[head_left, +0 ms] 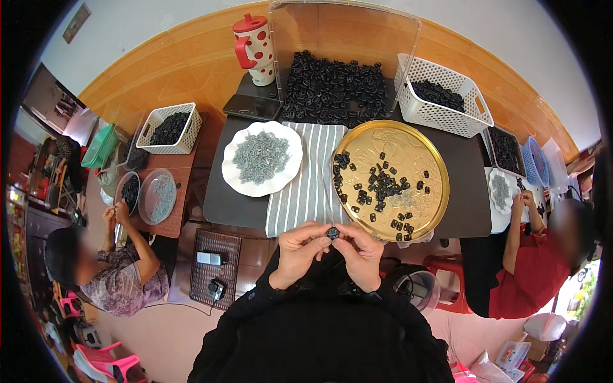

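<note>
A small black plastic part (332, 233) is pinched between the fingertips of my left hand (299, 251) and my right hand (361, 255), just over the near edge of a grey-and-white striped cloth (300, 207). To the left of the cloth, a scalloped white plate (234, 175) carries a heap of small grey metal screws (260, 157). On the right, a round gold tray (418, 150) has many similar black parts (385, 185) scattered on it. Whether a screw sits in the held part is hidden by my fingers.
Behind the cloth stands a clear bin (345, 25) of black parts. A white basket (440, 118), a dotted tumbler (255, 51) and a phone (252, 106) flank it. Seated people work at tables on the left (121, 274) and right (533, 268). A wicker stand (205, 281) is at lower left.
</note>
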`<state>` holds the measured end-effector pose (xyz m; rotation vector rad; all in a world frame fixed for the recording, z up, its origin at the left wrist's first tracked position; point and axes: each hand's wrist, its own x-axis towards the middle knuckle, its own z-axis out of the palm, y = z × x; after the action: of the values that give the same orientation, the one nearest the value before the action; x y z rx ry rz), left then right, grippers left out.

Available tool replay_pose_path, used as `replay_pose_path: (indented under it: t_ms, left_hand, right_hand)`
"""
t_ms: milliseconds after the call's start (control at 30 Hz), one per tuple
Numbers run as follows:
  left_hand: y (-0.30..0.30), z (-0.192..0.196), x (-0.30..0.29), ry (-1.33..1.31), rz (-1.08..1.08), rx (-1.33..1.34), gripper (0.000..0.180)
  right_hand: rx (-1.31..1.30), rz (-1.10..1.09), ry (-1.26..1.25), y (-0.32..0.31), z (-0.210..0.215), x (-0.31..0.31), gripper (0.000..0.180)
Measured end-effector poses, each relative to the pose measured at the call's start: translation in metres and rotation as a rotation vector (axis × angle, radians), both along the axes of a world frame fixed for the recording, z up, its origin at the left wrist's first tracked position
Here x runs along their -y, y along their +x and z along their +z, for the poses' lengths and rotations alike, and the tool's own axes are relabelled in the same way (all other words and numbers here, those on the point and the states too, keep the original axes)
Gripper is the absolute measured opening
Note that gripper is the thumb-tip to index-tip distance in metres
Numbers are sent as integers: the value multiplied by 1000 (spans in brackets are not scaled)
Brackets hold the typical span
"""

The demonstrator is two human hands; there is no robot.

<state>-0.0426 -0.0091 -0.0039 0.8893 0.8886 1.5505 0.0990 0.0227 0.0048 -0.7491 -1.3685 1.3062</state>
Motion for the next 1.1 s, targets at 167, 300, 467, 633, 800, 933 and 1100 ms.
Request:
replay_pose_path:
  t_ms: [167,300,467,633,800,933,1100]
  left_hand:
    - [4,-1,4,71,33,-64,25]
    - [8,2,7,101,91,-169,24]
    - [11,3,8,188,161,-304,20]
    - [15,6,7,212,211,-352,19]
    - [17,11,3,252,235,-407,17]
    - [6,9,2,155,82,-263,23]
    - [-1,5,-2,-25,5,-89,44]
  right_hand:
    - [-80,24,12,-2,-2,-1,23]
    - [-37,-6,96,-3,-6,4,27]
    - [-163,-8,58,-9,-2,8,25]
    - [-162,-7,117,-10,-8,6,22]
    - [-114,-45,201,-13,-4,3,20]
    - [19,35,88,7,11,-5,17]
    - [225,183,-370,70,52,-67,16]
